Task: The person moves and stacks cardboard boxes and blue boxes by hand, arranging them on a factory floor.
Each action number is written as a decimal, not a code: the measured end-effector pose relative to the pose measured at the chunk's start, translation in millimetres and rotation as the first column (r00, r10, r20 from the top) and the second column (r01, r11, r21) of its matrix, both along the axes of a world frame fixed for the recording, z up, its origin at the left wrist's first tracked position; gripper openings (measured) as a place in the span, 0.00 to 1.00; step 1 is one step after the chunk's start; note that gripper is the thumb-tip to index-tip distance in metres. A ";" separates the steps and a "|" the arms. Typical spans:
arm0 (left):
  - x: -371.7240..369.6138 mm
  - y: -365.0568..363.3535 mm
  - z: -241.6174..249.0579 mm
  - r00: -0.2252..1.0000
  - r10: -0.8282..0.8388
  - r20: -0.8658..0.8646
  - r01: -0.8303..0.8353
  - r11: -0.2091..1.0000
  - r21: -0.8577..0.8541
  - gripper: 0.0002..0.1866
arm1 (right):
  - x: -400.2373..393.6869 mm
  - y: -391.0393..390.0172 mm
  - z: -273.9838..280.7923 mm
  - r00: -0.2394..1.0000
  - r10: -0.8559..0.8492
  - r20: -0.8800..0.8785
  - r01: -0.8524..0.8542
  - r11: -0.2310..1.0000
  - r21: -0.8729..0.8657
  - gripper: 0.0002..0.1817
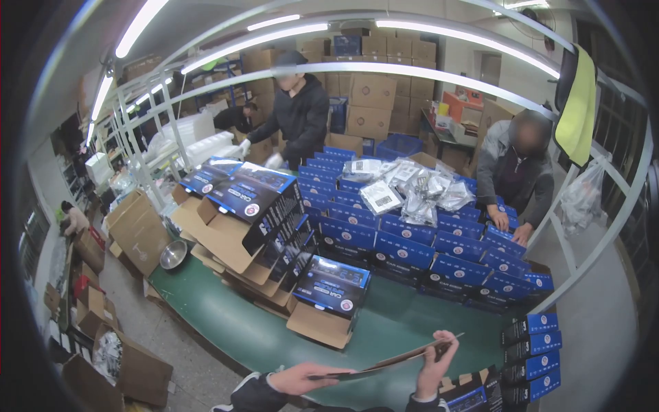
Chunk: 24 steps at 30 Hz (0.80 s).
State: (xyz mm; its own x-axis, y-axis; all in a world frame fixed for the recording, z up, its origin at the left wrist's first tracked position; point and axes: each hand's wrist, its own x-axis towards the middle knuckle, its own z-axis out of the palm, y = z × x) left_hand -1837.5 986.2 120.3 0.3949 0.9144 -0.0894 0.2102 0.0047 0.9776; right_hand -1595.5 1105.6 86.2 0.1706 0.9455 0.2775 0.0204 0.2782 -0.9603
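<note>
Low in the view, a thin flat piece of cardboard [401,357], seen nearly edge-on, is held between my two hands. My left hand [305,378] has its fingers closed on the left end. The right end is gripped by my right hand [436,358], its fingers curled around the edge. Beyond them, a blue and black box [333,285] with an open brown flap stands on the green table [240,323]. Just past my right hand, at the lower right, lies another dark printed box [473,393].
Stacked blue boxes [250,189] rise at the left. Rows of blue boxes [405,250] carry silver plastic packets [381,197]. More boxes [532,364] stack at lower right. A metal bowl [174,254] sits at the table's left edge. Two people work across the table.
</note>
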 end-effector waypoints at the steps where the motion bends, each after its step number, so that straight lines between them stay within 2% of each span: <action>1: -4.8 -5.8 5.5 1.000 0.000 -0.018 0.001 1.000 0.012 0.22 | -12.0 -0.3 -0.5 0.999 0.007 -0.052 -0.007 1.000 0.003 0.32; 4: -5.0 -21.5 11.3 0.992 0.127 -0.024 -0.127 0.992 0.019 0.21 | -37.9 1.0 -8.6 0.983 -0.072 -0.170 0.068 0.997 -0.029 0.19; 6: -1.8 -27.1 10.1 0.915 0.403 -0.024 -0.403 0.907 -0.121 0.19 | -49.0 3.3 -5.9 0.986 -0.043 -0.160 0.038 0.999 -0.034 0.12; 7: 1.5 -29.4 6.5 0.882 0.471 -0.031 -0.470 0.869 -0.155 0.19 | -50.5 4.6 -6.1 0.987 -0.032 -0.158 0.026 0.999 -0.037 0.11; 10: 10.4 -28.9 -5.3 0.813 0.580 0.057 -0.582 0.811 0.055 0.16 | -48.3 10.7 -5.3 0.989 0.037 -0.140 -0.037 0.999 0.003 0.15; 13: 22.0 -17.8 -9.6 0.708 0.669 0.228 -0.705 0.689 0.166 0.31 | -44.5 11.9 -1.5 0.980 0.175 -0.097 -0.170 0.983 0.065 0.24; 15: 21.0 -12.4 -26.5 0.541 0.789 0.291 -0.838 0.534 0.111 0.52 | -41.8 9.2 -8.4 0.915 0.358 -0.184 -0.364 0.931 0.000 0.27; 16: 19.6 -9.9 -32.7 0.498 0.813 0.301 -0.864 0.493 0.100 0.57 | -42.1 7.2 -10.1 0.892 0.398 -0.212 -0.410 0.912 -0.012 0.27; 18: 17.9 -7.7 -43.1 0.383 0.861 0.334 -0.924 0.365 0.117 0.65 | -44.2 0.8 -10.8 0.829 0.502 -0.247 -0.521 0.853 -0.014 0.40; 22: 22.7 -4.3 -48.3 0.279 0.903 0.327 -0.956 0.227 0.187 0.66 | -40.9 1.6 0.2 0.779 0.599 -0.185 -0.602 0.797 0.045 0.50; 24: 22.6 -3.3 -51.2 0.282 0.884 0.373 -0.957 0.231 0.174 0.67 | -42.6 5.1 -5.5 0.786 0.590 -0.185 -0.585 0.807 0.088 0.56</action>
State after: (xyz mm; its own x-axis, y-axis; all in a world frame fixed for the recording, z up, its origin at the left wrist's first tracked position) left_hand -1815.0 982.9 69.1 -0.7700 0.5970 0.2251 0.1207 -0.2102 0.9702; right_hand -1638.1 1110.7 80.7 -0.3627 0.8740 0.3234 -0.3397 0.1991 -0.9192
